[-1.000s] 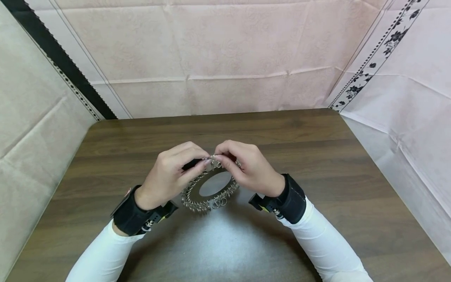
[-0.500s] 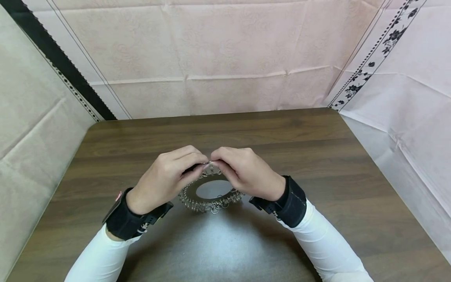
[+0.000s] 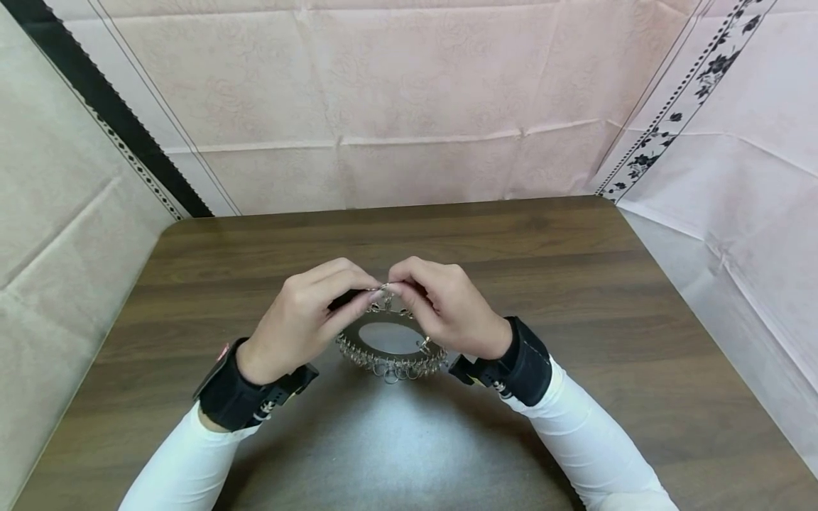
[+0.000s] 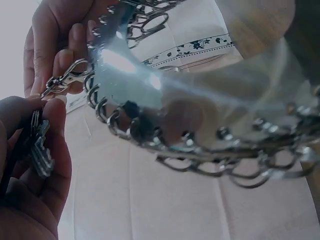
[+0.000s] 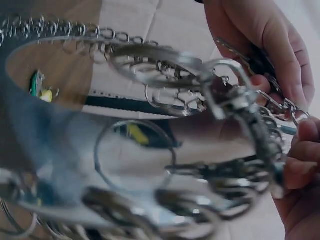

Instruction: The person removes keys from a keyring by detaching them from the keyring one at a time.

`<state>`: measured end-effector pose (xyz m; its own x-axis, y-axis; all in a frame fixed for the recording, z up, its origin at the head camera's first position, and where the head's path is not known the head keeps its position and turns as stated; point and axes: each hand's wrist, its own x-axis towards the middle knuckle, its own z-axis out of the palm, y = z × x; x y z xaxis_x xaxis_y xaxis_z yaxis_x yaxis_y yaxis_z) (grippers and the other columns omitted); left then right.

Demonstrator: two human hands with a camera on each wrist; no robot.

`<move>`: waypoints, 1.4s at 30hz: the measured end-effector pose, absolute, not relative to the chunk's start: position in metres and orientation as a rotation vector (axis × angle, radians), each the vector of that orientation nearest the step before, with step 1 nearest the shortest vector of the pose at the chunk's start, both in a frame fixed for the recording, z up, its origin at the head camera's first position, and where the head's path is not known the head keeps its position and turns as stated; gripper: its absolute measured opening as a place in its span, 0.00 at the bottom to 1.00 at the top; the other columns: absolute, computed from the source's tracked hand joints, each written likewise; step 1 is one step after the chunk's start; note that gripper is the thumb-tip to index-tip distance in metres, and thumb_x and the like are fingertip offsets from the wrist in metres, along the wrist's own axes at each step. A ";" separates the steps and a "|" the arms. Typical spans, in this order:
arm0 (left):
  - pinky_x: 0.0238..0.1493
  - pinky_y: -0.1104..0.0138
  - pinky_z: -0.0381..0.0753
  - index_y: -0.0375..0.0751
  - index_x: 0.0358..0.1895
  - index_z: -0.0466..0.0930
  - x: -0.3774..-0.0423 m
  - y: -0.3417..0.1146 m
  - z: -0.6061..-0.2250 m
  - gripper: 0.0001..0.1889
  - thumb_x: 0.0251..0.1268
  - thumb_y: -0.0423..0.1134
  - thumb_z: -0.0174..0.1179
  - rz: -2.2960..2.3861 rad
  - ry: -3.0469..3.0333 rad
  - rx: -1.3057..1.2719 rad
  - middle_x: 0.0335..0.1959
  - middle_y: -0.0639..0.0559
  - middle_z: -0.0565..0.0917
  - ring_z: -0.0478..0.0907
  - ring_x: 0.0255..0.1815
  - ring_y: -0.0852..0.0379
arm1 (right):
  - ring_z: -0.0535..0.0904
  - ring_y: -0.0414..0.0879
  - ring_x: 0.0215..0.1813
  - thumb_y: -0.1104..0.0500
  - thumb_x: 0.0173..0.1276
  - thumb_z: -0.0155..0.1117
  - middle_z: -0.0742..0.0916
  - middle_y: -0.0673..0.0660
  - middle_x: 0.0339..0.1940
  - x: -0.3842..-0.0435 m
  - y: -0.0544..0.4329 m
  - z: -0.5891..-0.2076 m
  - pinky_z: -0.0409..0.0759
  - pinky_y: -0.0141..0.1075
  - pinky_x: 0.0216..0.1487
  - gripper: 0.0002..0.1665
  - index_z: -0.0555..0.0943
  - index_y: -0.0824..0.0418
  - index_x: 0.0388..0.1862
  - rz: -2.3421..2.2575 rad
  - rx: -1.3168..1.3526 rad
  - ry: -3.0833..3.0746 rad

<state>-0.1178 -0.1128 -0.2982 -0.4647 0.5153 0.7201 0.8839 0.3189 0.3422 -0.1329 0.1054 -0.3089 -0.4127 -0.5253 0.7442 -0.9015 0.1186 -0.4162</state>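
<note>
A shiny metal ring-shaped key holder (image 3: 349, 338), its rim lined with small loops and clasps, hangs between my hands above the table. My left hand (image 3: 307, 319) pinches a small metal ring at its fingertips and holds keys (image 4: 41, 155), seen with a black part in the left wrist view. My right hand (image 3: 447, 305) meets it from the other side, thumb and forefinger pinching at the same small ring and a silver clasp (image 4: 72, 76). In the right wrist view, larger wire rings and clasps on the holder partly cover the right fingers. Exactly how ring and clasp join cannot be made out.
Below is a brown wood-grain table (image 3: 543, 270). Pale patterned cloth (image 3: 409, 106) stands behind it and on both sides, with a dark border strip on the left. Black camera straps (image 3: 520, 362) are worn on both wrists.
The hands dip slightly, then rise back to about where they were. Beneath them the key holder swings and shifts a little right. The pinching fingers stay together.
</note>
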 end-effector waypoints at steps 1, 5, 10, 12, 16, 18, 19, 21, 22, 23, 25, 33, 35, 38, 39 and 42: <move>0.40 0.77 0.76 0.38 0.41 0.85 -0.118 -0.112 -0.298 0.04 0.66 0.29 0.66 -1.014 -2.104 -1.227 0.36 0.51 0.86 0.79 0.37 0.62 | 0.70 0.39 0.27 0.68 0.76 0.58 0.78 0.55 0.27 -0.133 0.106 -0.309 0.70 0.28 0.28 0.03 0.76 0.67 0.39 1.234 1.375 -1.982; 0.41 0.77 0.77 0.38 0.41 0.86 -0.119 -0.109 -0.300 0.05 0.64 0.28 0.67 -1.039 -2.096 -1.225 0.36 0.51 0.86 0.80 0.37 0.62 | 0.70 0.38 0.27 0.66 0.77 0.56 0.76 0.54 0.25 -0.134 0.107 -0.309 0.69 0.28 0.27 0.05 0.75 0.66 0.39 1.323 1.321 -1.953; 0.42 0.77 0.77 0.38 0.41 0.86 -0.121 -0.104 -0.302 0.05 0.63 0.28 0.68 -1.044 -2.089 -1.231 0.36 0.51 0.86 0.81 0.38 0.61 | 0.69 0.37 0.25 0.63 0.79 0.56 0.76 0.53 0.23 -0.136 0.112 -0.308 0.67 0.28 0.25 0.08 0.74 0.66 0.38 1.403 1.240 -1.924; 0.41 0.77 0.77 0.38 0.40 0.86 -0.122 -0.104 -0.302 0.05 0.63 0.28 0.68 -1.049 -2.087 -1.226 0.36 0.51 0.86 0.81 0.37 0.62 | 0.68 0.37 0.25 0.63 0.79 0.56 0.76 0.53 0.23 -0.137 0.113 -0.308 0.66 0.29 0.24 0.08 0.74 0.66 0.38 1.409 1.235 -1.923; 0.40 0.76 0.77 0.38 0.40 0.86 -0.122 -0.104 -0.303 0.05 0.63 0.28 0.68 -1.062 -2.076 -1.219 0.36 0.51 0.86 0.81 0.36 0.62 | 0.68 0.37 0.24 0.64 0.78 0.57 0.75 0.53 0.23 -0.138 0.113 -0.307 0.66 0.29 0.24 0.07 0.74 0.66 0.37 1.407 1.235 -1.926; 0.41 0.76 0.77 0.38 0.40 0.86 -0.122 -0.104 -0.302 0.05 0.63 0.28 0.68 -1.068 -2.074 -1.219 0.36 0.51 0.86 0.81 0.37 0.61 | 0.68 0.37 0.24 0.65 0.77 0.57 0.75 0.53 0.23 -0.138 0.113 -0.307 0.66 0.29 0.24 0.06 0.75 0.66 0.37 1.403 1.232 -1.928; 0.41 0.76 0.77 0.38 0.40 0.86 -0.123 -0.104 -0.302 0.05 0.63 0.28 0.68 -1.069 -2.075 -1.218 0.36 0.51 0.86 0.81 0.37 0.61 | 0.68 0.37 0.24 0.66 0.77 0.57 0.76 0.53 0.23 -0.138 0.113 -0.306 0.66 0.29 0.23 0.06 0.75 0.66 0.37 1.402 1.230 -1.928; 0.42 0.77 0.77 0.38 0.40 0.86 -0.123 -0.104 -0.302 0.05 0.63 0.28 0.68 -1.072 -2.079 -1.212 0.36 0.51 0.86 0.81 0.37 0.61 | 0.68 0.37 0.23 0.68 0.76 0.58 0.76 0.53 0.23 -0.139 0.113 -0.307 0.66 0.29 0.23 0.05 0.75 0.66 0.37 1.407 1.230 -1.928; 0.43 0.77 0.78 0.38 0.40 0.86 -0.123 -0.104 -0.302 0.05 0.63 0.28 0.68 -1.075 -2.082 -1.206 0.36 0.51 0.86 0.82 0.38 0.61 | 0.69 0.37 0.24 0.69 0.75 0.59 0.76 0.53 0.22 -0.139 0.113 -0.307 0.67 0.28 0.23 0.04 0.75 0.66 0.37 1.412 1.231 -1.928; 0.43 0.77 0.78 0.38 0.40 0.86 -0.123 -0.105 -0.301 0.05 0.64 0.28 0.68 -1.079 -2.087 -1.198 0.36 0.51 0.87 0.82 0.38 0.61 | 0.69 0.37 0.24 0.71 0.74 0.59 0.76 0.53 0.22 -0.139 0.114 -0.307 0.67 0.28 0.23 0.04 0.75 0.67 0.37 1.417 1.231 -1.928; 0.45 0.77 0.78 0.38 0.40 0.86 -0.124 -0.106 -0.300 0.05 0.64 0.28 0.68 -1.085 -2.090 -1.175 0.36 0.51 0.87 0.83 0.38 0.61 | 0.70 0.38 0.24 0.74 0.71 0.60 0.76 0.53 0.22 -0.139 0.114 -0.307 0.67 0.27 0.24 0.05 0.75 0.67 0.37 1.426 1.231 -1.930; 0.46 0.76 0.78 0.37 0.39 0.87 -0.129 -0.116 -0.295 0.04 0.62 0.27 0.69 -1.118 -2.120 -1.057 0.37 0.48 0.87 0.82 0.39 0.60 | 0.70 0.37 0.25 0.77 0.68 0.61 0.76 0.53 0.23 -0.139 0.114 -0.306 0.68 0.29 0.24 0.08 0.75 0.67 0.37 1.417 1.211 -1.954; 0.49 0.74 0.77 0.38 0.38 0.87 -0.131 -0.118 -0.294 0.05 0.60 0.27 0.70 -1.098 -2.134 -1.031 0.38 0.49 0.87 0.83 0.42 0.58 | 0.70 0.37 0.25 0.77 0.68 0.61 0.76 0.53 0.23 -0.139 0.115 -0.305 0.68 0.29 0.24 0.08 0.76 0.67 0.37 1.423 1.208 -1.957; 0.49 0.70 0.75 0.40 0.37 0.88 -0.133 -0.122 -0.292 0.05 0.59 0.29 0.72 -1.031 -2.161 -0.994 0.38 0.50 0.85 0.81 0.43 0.57 | 0.70 0.37 0.25 0.78 0.67 0.61 0.76 0.53 0.22 -0.140 0.117 -0.304 0.68 0.28 0.24 0.08 0.76 0.67 0.37 1.436 1.194 -1.961; 0.48 0.70 0.74 0.40 0.37 0.88 -0.134 -0.123 -0.292 0.05 0.59 0.30 0.72 -1.006 -2.170 -0.985 0.38 0.50 0.85 0.80 0.43 0.57 | 0.70 0.37 0.25 0.78 0.67 0.60 0.76 0.53 0.22 -0.140 0.118 -0.304 0.68 0.28 0.24 0.08 0.76 0.67 0.37 1.441 1.188 -1.962; 0.43 0.72 0.73 0.41 0.36 0.88 -0.138 -0.128 -0.292 0.03 0.60 0.32 0.72 -0.934 -2.201 -0.970 0.35 0.52 0.82 0.77 0.40 0.59 | 0.71 0.37 0.25 0.79 0.66 0.60 0.77 0.54 0.22 -0.141 0.121 -0.303 0.67 0.27 0.24 0.09 0.75 0.68 0.36 1.437 1.168 -1.964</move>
<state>-0.1380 -0.1275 -0.2918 -0.5859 0.3993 0.7052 0.7846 0.4972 0.3703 -0.1414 0.1207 -0.3026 -0.5476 -0.3713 0.7498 -0.8270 0.1041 -0.5525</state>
